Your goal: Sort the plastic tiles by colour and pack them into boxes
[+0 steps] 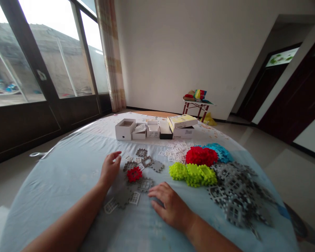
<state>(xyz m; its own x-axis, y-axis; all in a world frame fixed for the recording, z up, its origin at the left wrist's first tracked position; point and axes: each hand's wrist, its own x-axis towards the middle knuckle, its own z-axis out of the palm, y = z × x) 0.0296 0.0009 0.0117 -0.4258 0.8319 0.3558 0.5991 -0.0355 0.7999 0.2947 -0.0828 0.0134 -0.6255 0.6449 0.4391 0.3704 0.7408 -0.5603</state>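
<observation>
My left hand [110,168] rests on the tablecloth just left of a loose group of toy building pieces, its fingers loosely extended and nothing in them. On the other side of that group lies my right hand [166,202], palm down, fingers apart, close to a grey window piece [145,184]. Between the hands are a red notched piece [134,174], a flat grey panel [123,197], a grey plate [157,166] and small white window frames [134,198]. Another white frame [110,206] lies nearer me, between my forearms.
Piles of lime-green [193,174], red [201,155], blue [220,152], white [177,152] and grey pieces [237,192] cover the table's right side. Open boxes [125,129] line up at the back, beside a yellow-topped box [182,121]. A small side table [196,102] stands by the wall.
</observation>
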